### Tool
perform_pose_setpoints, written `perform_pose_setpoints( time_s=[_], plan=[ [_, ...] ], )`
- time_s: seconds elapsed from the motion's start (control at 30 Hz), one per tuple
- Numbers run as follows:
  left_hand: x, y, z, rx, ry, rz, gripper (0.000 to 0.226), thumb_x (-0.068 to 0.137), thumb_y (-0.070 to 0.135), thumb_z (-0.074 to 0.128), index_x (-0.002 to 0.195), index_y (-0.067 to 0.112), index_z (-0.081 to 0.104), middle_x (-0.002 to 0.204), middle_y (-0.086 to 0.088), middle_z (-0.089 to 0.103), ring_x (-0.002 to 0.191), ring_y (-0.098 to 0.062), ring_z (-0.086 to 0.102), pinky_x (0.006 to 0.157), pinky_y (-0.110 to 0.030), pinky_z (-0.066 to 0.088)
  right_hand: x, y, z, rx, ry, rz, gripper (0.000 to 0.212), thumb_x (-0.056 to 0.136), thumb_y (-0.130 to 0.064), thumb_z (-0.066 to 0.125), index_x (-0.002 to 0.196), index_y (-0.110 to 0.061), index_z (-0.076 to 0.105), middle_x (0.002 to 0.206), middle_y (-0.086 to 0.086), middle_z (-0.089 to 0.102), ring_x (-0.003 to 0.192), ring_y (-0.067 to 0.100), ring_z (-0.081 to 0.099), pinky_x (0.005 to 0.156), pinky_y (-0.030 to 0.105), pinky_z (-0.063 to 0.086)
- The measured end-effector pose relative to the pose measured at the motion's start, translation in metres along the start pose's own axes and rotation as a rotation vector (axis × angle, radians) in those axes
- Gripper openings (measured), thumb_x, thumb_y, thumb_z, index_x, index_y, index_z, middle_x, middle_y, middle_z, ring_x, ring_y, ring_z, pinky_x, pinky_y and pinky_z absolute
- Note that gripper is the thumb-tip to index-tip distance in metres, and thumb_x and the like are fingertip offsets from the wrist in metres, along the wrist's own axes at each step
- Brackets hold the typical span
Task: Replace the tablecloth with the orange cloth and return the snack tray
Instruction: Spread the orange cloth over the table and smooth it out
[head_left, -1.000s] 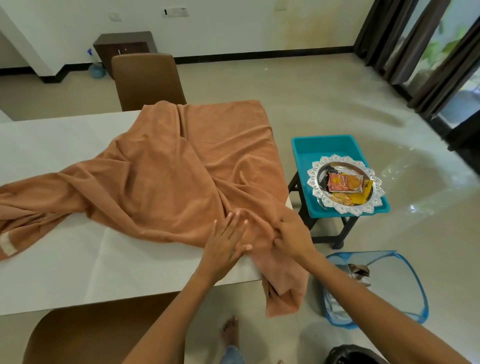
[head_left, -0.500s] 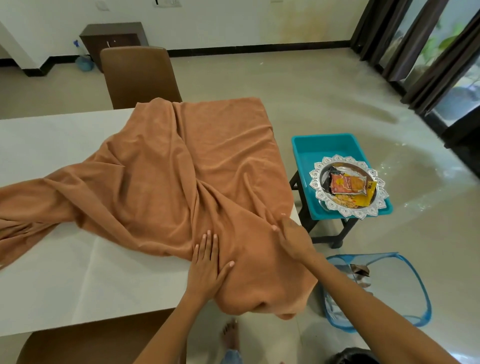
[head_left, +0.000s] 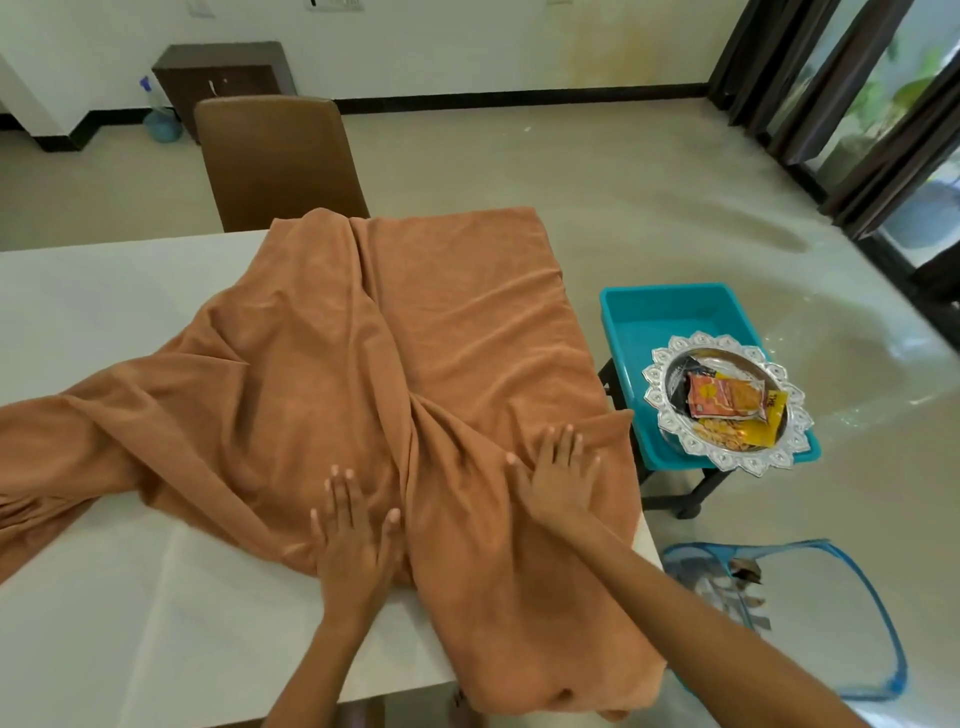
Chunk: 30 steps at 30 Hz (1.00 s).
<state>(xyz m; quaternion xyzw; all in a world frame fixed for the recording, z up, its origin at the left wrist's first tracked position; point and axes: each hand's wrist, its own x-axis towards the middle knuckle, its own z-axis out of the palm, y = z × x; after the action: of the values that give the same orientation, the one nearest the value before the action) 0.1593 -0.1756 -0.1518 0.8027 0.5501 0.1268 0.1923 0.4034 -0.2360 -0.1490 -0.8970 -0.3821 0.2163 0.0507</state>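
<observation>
While both hands lie flat on it, the big soft orange cloth (head_left: 332, 374) covers the middle of the frame, bunched into long folds on the white table (head_left: 104, 597), with one end trailing off the left edge and one corner hanging off the near edge at the bottom. The left hand (head_left: 353, 540) presses down with straight fingers at lower middle, and the right hand (head_left: 561, 478) does the same just to its right; neither one grabs anything. To do this step well, I think the hands should slide away from each other, out toward the table's edges, so the thick fold between them goes flat (pushing both the same way would only move the lump). The left part likely needs pulling straight too. The round silver snack tray with the lacy rim (head_left: 727, 400) waits at the right of the frame, sitting on a teal plastic tub (head_left: 670, 312) on a dark stool, well apart from the table. It holds an orange snack packet (head_left: 727, 397) and a yellow one. Both have print on them, but it is too small to read.
</observation>
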Motion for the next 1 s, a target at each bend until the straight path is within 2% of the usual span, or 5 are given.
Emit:
perform_pose_setpoints(
  time_s=[0.17,0.4,0.57,0.7,1.0],
  plan=[
    [0.019,-0.023,0.002,0.153,-0.153,0.027,0.099,0.079,0.073,-0.017,0.149,0.007,0.008,0.157,-0.010,0.006,0.147,-0.025,0.007,0.119,-0.044,0.008,0.042,0.009,-0.002,-0.031,0.072,0.050,0.087,0.090,-0.067,0.020,0.149,-0.009,-0.009,0.158,0.014,-0.012,0.146,0.030,-0.011,0.115,0.054,-0.003],
    [0.021,-0.024,0.002,0.174,-0.182,0.025,0.085,0.091,0.064,0.003,0.146,0.004,0.030,0.153,-0.014,0.028,0.141,-0.030,0.027,0.111,-0.049,0.025,0.149,0.012,-0.079,-0.146,-0.112,-0.069,0.073,0.097,-0.054,0.024,0.151,-0.016,-0.007,0.159,0.010,-0.011,0.147,0.027,-0.006,0.116,0.056,0.003],
    [0.022,-0.031,0.001,0.175,-0.189,0.053,0.083,0.091,0.064,0.006,0.146,0.007,0.029,0.154,-0.011,0.025,0.142,-0.027,0.025,0.113,-0.047,0.023,0.074,-0.009,-0.038,-0.039,0.167,0.014,0.067,0.096,-0.046,0.035,0.151,-0.021,0.006,0.159,0.015,0.002,0.146,0.033,0.003,0.115,0.057,0.007],
    [0.023,-0.051,-0.007,0.188,-0.220,0.101,0.082,0.092,0.064,0.009,0.145,0.008,0.034,0.153,-0.010,0.029,0.140,-0.026,0.029,0.110,-0.045,0.023,0.013,0.009,0.019,-0.066,0.098,-0.056,0.071,0.092,-0.062,0.027,0.151,-0.030,0.002,0.160,0.006,-0.006,0.147,0.028,-0.005,0.114,0.057,0.000],
    [0.004,-0.132,-0.050,0.240,-0.248,0.079,0.085,0.090,0.068,0.007,0.149,0.009,0.023,0.157,-0.005,0.020,0.144,-0.021,0.020,0.112,-0.047,0.022,0.058,0.003,-0.005,-0.030,0.175,-0.042,0.083,0.084,-0.074,0.011,0.151,-0.026,0.000,0.160,0.009,-0.001,0.146,0.032,-0.002,0.112,0.063,0.002]
  ],
)
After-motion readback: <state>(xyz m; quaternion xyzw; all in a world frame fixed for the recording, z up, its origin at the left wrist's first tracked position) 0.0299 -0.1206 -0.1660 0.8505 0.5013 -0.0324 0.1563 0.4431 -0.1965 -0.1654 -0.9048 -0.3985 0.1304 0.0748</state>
